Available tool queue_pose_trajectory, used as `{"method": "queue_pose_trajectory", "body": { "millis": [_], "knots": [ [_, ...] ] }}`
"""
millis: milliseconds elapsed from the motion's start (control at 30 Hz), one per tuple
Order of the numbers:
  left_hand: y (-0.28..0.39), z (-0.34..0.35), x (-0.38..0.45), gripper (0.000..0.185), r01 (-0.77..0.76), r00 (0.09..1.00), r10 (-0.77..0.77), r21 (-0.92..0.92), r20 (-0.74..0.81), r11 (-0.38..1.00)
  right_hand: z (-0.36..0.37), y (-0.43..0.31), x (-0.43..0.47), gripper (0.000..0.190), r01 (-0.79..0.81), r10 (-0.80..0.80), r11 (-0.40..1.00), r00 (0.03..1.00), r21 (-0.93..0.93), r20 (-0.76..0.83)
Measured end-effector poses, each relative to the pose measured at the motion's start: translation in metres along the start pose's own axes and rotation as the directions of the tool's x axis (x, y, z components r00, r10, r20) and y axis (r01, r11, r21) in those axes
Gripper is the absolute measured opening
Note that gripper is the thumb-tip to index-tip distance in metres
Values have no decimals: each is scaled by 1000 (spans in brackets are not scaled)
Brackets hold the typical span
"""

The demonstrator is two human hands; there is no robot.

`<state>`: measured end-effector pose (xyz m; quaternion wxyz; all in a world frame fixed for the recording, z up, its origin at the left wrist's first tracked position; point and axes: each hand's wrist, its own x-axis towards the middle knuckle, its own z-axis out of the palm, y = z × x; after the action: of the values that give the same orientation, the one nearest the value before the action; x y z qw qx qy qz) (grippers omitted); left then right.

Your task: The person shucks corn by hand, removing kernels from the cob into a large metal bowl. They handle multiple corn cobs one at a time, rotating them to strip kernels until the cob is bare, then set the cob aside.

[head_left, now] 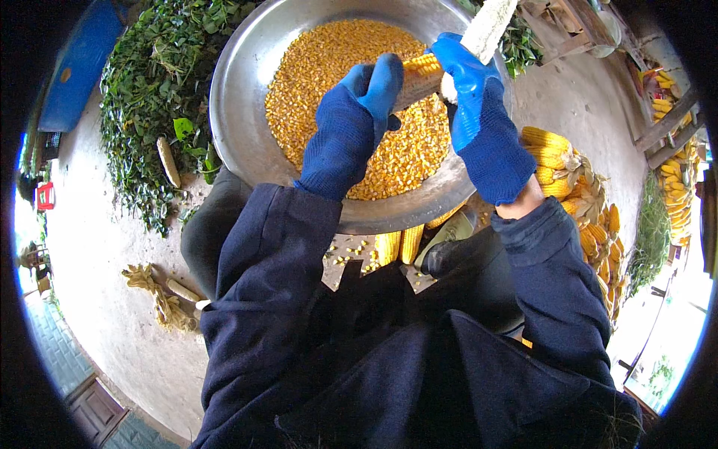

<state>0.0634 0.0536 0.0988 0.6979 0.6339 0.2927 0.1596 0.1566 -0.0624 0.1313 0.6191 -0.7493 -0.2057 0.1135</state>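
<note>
My left hand (359,109), in a blue rubber-coated knit glove, grips a partly shelled corn cob (420,84). Yellow kernels still sit along its upper side, while the side facing me is bare. My right hand (471,95), gloved alike, holds a bare pale cob (488,31) that slants up to the right. The two cobs meet or overlap by the right fingers; exact contact is hidden. Beneath both hands is a wide metal basin (238,101) holding a broad layer of loose corn kernels (336,56).
Green leafy vines (151,84) are heaped left of the basin, with a bare cob (168,163) on them. Bundled ears of corn (549,157) lie at right. Husks (162,303) and a cob lie on the concrete floor (112,359). A wooden frame (572,33) stands at upper right.
</note>
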Motion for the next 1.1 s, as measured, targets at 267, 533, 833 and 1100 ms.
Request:
{"method": "queue_pose_trajectory", "body": {
  "millis": [267,533,833,1100],
  "knots": [
    [-28,-20,15,62,119,961,-71,-170,268,978,23,2,4,25,-45,47,888,999,457,7],
    [-19,-11,24,54,-236,949,269,-196,164,952,-22,65,22,43,571,-542,811,814,-124,207],
    [-10,-3,6,51,-17,995,22,-50,99,999,-3,32,4,31,267,-253,962,947,-47,198],
    [4,-26,23,63,433,831,-221,-345,510,833,-7,37,7,33,347,-348,937,904,51,247]
  ]
}}
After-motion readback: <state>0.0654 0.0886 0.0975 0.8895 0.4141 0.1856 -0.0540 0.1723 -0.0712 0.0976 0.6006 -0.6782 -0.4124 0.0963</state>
